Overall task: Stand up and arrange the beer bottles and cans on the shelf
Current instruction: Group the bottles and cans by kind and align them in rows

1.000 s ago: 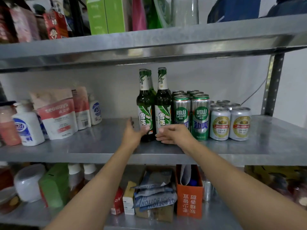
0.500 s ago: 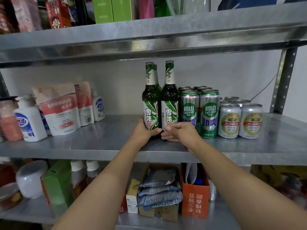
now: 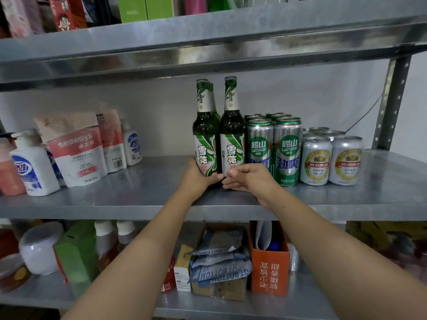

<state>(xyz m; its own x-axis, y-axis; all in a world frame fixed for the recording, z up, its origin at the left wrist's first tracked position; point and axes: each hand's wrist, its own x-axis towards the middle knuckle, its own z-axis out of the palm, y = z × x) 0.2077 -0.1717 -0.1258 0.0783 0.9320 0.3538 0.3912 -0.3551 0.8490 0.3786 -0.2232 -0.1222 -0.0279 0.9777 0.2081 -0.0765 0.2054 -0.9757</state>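
- Bottles first: two green beer bottles [image 3: 218, 139] stand upright mid-shelf, a third neck peeking behind the left one
- left hand [image 3: 196, 179] wrapped round the left bottle's base
- right hand [image 3: 248, 177] fingers curled against the right bottle's foot
- tall green cans [image 3: 275, 146] just beside, then short silver-gold cans [image 3: 331, 160]
- all on the metal shelf [image 3: 138, 197]
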